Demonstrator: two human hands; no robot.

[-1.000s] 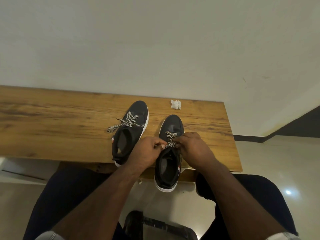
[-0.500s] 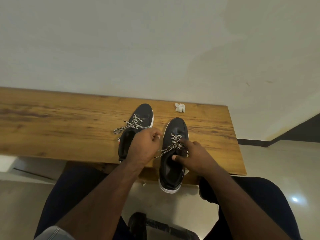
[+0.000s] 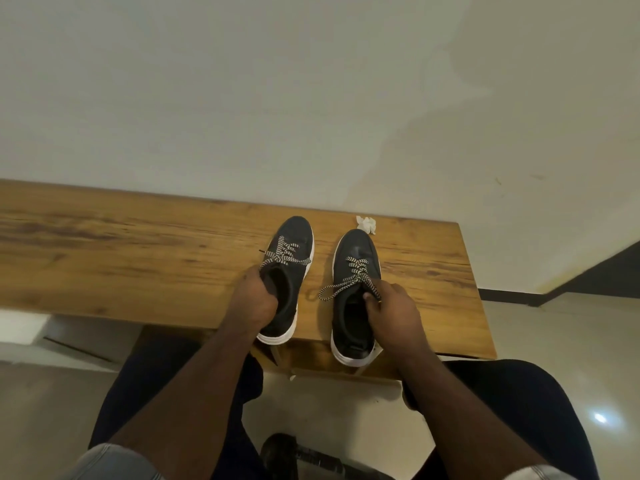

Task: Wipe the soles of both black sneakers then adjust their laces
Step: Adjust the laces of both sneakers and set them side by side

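We see two black shoes standing side by side on a wooden counter (image 3: 138, 265) in the middle of the frame, toes pointing up toward the wall (image 3: 277, 98). The left shoe (image 3: 289, 296) has its heel at the near edge of the counter. Our left hand (image 3: 254, 301) is curled around the left side of its opening, gripping the rim. Its lace (image 3: 284, 256) is black and white, and one loose end sticks out to the left. The right shoe (image 3: 353, 306) stands a bit lower in the frame, and its heel hangs over the near edge. Our right hand (image 3: 391, 311) rests on the right side of this shoe, with fingers bent and the thumb at the opening. We think it pinches the lace, but we cannot tell for sure. That lace (image 3: 346, 285) has a loose end lying out to the left on the wood between the two shoes. A small white crumpled tissue (image 3: 366, 224) lies on the counter just above the right shoe's toe, near the wall. Dark trouser legs (image 3: 519, 403) fill the bottom of the frame.
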